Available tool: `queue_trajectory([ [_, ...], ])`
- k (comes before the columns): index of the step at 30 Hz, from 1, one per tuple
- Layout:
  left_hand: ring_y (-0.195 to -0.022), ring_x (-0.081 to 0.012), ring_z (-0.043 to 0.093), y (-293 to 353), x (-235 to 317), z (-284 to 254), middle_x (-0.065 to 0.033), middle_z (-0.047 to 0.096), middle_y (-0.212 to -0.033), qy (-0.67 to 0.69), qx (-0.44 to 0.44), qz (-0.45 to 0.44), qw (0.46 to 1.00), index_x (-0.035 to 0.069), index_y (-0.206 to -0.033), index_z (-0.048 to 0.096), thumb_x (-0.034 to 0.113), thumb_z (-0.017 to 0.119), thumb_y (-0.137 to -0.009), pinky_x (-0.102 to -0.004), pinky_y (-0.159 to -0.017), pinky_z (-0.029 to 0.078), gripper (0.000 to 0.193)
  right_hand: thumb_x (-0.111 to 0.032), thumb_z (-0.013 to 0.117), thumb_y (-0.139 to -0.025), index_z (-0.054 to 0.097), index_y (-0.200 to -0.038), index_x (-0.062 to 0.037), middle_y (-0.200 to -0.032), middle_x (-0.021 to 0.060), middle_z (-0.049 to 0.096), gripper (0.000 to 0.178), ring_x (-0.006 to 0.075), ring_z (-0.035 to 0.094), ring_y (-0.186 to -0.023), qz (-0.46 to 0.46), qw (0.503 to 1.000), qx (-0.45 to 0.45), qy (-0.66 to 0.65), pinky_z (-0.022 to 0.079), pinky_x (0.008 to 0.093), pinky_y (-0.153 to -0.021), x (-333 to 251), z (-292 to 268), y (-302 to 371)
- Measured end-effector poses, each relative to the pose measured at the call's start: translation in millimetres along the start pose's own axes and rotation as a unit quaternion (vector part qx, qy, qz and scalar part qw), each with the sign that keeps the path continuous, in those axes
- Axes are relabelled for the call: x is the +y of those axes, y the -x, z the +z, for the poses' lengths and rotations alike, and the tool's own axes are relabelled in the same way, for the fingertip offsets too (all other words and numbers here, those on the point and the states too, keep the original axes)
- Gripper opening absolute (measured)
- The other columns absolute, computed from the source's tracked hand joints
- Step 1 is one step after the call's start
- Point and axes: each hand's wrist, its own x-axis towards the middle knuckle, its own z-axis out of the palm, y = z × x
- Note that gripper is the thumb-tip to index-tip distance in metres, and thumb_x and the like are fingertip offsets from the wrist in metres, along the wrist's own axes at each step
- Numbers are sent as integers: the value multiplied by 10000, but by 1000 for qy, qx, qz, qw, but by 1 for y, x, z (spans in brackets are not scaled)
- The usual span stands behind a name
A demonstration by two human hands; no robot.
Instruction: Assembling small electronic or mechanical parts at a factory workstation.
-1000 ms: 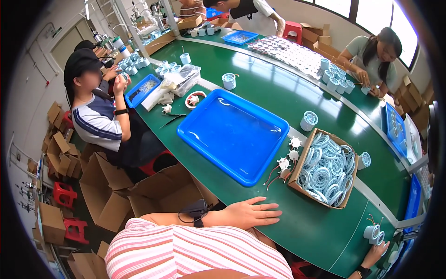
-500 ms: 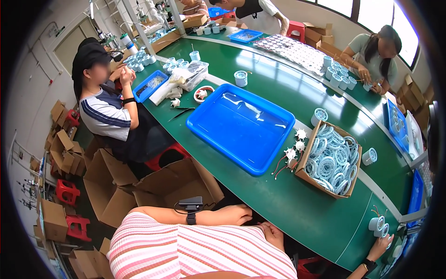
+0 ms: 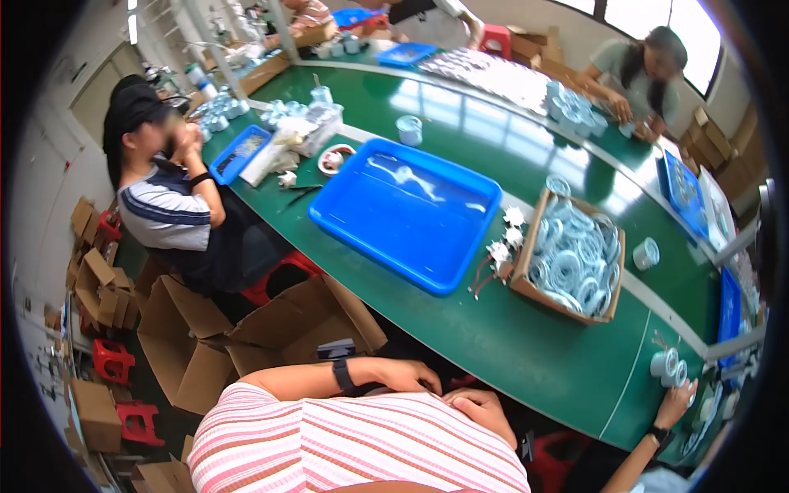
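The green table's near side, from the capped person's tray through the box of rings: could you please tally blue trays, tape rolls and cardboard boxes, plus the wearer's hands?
Blue trays: 2 (large tray, small tray)
Tape roll: 1
Cardboard box: 1
Hands: 2 (left hand, right hand)
Total: 6

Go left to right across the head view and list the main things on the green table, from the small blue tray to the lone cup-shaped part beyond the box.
Small blue tray → large blue tray → white star-shaped parts → cardboard box of light-blue rings → lone cup-shaped part.
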Motion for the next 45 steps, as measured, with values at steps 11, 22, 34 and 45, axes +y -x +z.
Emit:
queue_trajectory([
  [11,-1099,-313,617,-2,-10,-57,-168,646,-1191,-109,110,-42,987,5,-1259,658,214,688,-930,-380,-962,496,391,-163,585,-997,641,-1331,3,-1343,179,657,377,310,596,-1271,-38,990,-89,99,423,396,-1105,-10,-63,-15],
  [22,-960,-199,602,-44,-34,-56,-86,650,-1053,-22,-32,-161,986,33,-1152,681,210,701,-932,-319,-860,487,283,-153,570,-993,711,-1195,17,-1192,180,727,299,349,685,-1117,59,992,-74,81,511,445,-1005,19,-59,18],
  [34,-801,-128,606,-44,-37,-43,-50,660,-864,73,118,-184,973,19,-1017,670,194,673,-967,-282,-704,501,183,-101,649,-923,718,-1094,-3,-985,147,696,209,312,675,-897,107,958,137,230,545,386,-835,41,-54,16],
  [45,-846,-306,669,-48,-23,-37,-148,701,-945,-117,79,-147,979,21,-1069,655,132,655,-938,-375,-770,523,171,-89,633,-939,669,-1016,-7,-926,173,676,118,339,671,-851,149,955,107,233,527,412,-751,44,-53,8],
])
